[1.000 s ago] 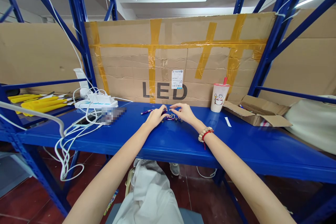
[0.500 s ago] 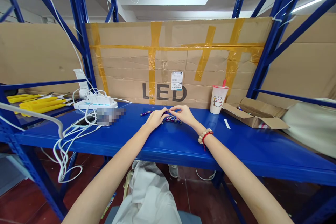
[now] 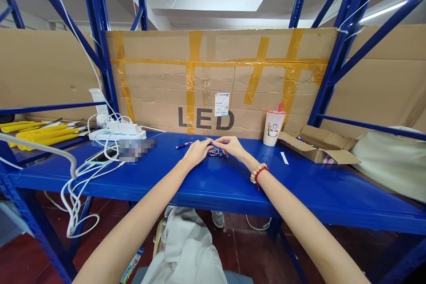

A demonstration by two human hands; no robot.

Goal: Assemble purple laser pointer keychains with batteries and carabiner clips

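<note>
My left hand rests low over the blue tabletop, fingers bent and closed around a slim, shiny purple pen-like piece whose end sticks out to the left. Fingertips of my right hand pinch together at the other end of it, close against the left fingertips. How much of the piece lies inside the fingers is hidden. Just below and between the hands lies a small heap of shiny purple and silvery parts, too small to make out singly.
A white cup with a red straw and an open cardboard box stand to the right, near a paper strip. White cables and a power strip occupy the left, beside yellow-handled tools. A cardboard sheet closes off the back.
The whole view has shifted slightly, with the surroundings now a little farther left. Both hands stay together at the same spot above the heap, with barely altered fingers.
</note>
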